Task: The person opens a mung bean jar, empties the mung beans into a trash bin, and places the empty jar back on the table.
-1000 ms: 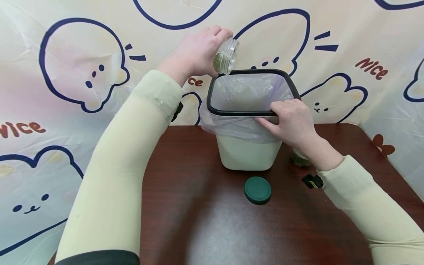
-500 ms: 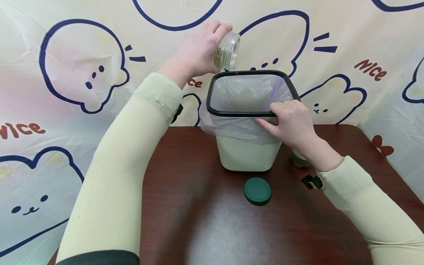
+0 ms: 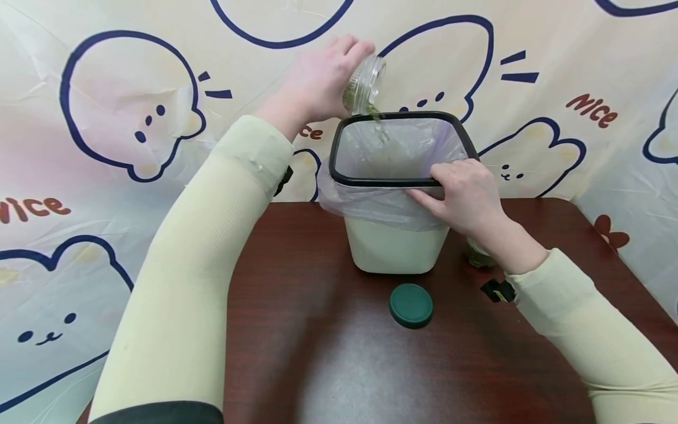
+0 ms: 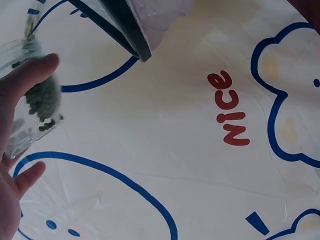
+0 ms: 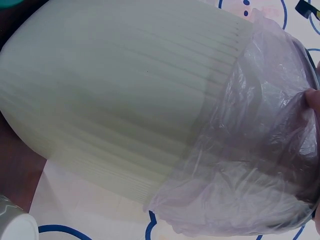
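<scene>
My left hand (image 3: 320, 82) grips a clear glass jar (image 3: 366, 82), tilted over the back left of a trash bin (image 3: 397, 247). Small green bean-like grains (image 3: 377, 118) stream from its mouth into the bin. More of these grains (image 4: 44, 100) lie inside the jar in the left wrist view. The bin is pale, with a black rim frame (image 3: 392, 182) and a translucent bag (image 3: 365, 203) folded over its edge. My right hand (image 3: 468, 194) holds the front right of that rim, thumb below it and fingers on top. The bin's inner floor is hidden.
A round green lid (image 3: 411, 305) lies on the dark wooden table (image 3: 328, 353) in front of the bin. Partly behind my right wrist stands a second small jar (image 3: 479, 256). A cartoon-printed sheet (image 3: 254, 82) hangs close behind the table.
The jar has tipped slightly further, and green grains now fall from it into the bin, where none were falling before. My right hand keeps its hold on the rim.
</scene>
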Available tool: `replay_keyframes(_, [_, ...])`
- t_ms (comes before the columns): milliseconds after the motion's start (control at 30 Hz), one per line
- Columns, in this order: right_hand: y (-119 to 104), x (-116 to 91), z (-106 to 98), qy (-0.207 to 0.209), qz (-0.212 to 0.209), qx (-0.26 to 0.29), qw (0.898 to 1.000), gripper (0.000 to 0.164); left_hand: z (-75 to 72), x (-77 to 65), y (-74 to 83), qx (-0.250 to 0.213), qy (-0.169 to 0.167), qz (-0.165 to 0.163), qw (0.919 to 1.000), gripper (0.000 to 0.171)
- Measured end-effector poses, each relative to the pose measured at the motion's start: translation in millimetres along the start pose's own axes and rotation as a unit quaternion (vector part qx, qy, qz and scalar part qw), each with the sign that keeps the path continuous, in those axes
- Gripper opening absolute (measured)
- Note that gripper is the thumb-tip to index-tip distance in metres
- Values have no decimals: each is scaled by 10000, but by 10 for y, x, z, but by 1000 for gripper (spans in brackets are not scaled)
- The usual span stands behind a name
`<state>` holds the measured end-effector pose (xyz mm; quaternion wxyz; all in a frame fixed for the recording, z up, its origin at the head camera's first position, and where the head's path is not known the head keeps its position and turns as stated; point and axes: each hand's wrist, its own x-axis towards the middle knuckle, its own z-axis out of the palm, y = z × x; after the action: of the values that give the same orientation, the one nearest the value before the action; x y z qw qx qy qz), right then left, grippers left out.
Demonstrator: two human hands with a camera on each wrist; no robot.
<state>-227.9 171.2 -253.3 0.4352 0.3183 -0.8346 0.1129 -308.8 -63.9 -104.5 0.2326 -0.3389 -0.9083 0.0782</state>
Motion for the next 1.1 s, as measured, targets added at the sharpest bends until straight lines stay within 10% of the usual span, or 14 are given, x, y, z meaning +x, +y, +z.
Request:
replay_keyframes(767, [20,0,18,-135,54,-2,9999,43,36,-14,-24,82,-540,-65,9985,85])
replay_keyframes(1100, [28,-13,8,-98,78,-24,9999,43,24,22,-20,92,98,-3,9999,85])
